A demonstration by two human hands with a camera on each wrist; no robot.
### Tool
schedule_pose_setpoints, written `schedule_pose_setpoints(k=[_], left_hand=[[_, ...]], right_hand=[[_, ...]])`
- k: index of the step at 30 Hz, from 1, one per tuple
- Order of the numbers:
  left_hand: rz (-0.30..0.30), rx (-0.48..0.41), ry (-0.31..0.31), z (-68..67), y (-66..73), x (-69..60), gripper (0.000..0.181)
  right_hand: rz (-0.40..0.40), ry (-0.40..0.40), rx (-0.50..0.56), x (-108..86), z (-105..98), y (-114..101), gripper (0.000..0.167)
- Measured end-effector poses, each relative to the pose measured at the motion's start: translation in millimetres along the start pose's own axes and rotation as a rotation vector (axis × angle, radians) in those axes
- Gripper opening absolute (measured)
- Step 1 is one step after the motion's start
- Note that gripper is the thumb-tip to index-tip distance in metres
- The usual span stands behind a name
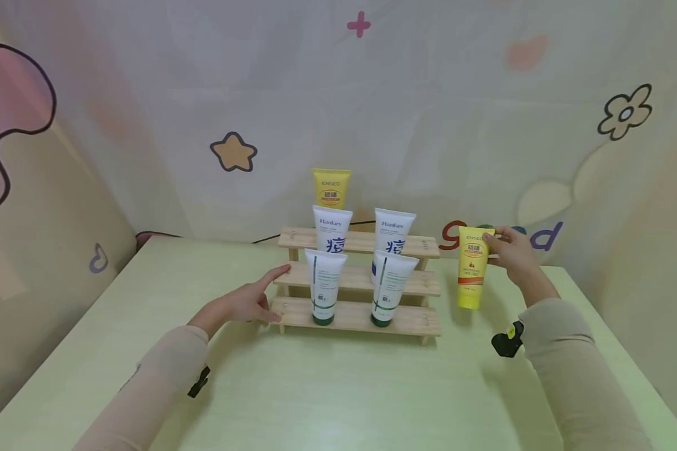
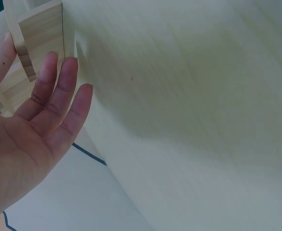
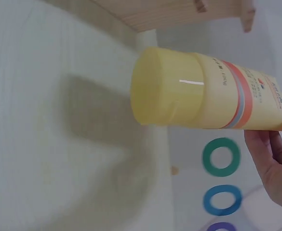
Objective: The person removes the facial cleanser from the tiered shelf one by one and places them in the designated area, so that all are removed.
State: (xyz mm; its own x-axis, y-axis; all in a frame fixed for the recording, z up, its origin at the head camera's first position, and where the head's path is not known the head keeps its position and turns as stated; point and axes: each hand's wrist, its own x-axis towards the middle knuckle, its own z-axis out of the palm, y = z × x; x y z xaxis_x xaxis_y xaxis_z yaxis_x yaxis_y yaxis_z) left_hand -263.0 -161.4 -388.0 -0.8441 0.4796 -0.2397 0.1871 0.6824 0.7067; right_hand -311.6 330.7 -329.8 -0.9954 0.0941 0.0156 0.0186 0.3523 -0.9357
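Right hand [image 1: 516, 258] pinches a yellow plastic tube [image 1: 471, 268] — best kept cap-down; left hand [image 1: 245, 303], fingers spread, touches the tiered wooden rack [image 1: 353, 316]

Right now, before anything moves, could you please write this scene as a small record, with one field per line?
left hand: touches left end of the wooden rack
right hand: holds a yellow tube near its top, above the table
rack, back row: second yellow tube, at left, base hidden
rack, middle row: left blue-lettered tube, right blue-lettered tube
rack, front row: left green-capped tube, right green-capped tube
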Motion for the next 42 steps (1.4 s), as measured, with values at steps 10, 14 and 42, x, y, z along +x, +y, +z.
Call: schedule_pose_setpoints(k=[10, 14, 42], left_hand=[[-0.010, -0.014, -0.009, 2.2, 1.9, -2.4, 0.098], [0.008, -0.023, -0.011, 2.1, 2.3, -3.9, 0.098], [-0.050, -0.043, 0.013, 1.6, 4.2, -0.7, 0.096]], right_hand=[[0.217, -0.146, 0.028, 6.0, -5.3, 41.6, 0.054], [0.283, -0.197, 0.023, 8.9, -8.7, 54.1, 0.055], [0.221, -0.160, -0.180, 11.2, -23.9, 32.7, 0.065]])
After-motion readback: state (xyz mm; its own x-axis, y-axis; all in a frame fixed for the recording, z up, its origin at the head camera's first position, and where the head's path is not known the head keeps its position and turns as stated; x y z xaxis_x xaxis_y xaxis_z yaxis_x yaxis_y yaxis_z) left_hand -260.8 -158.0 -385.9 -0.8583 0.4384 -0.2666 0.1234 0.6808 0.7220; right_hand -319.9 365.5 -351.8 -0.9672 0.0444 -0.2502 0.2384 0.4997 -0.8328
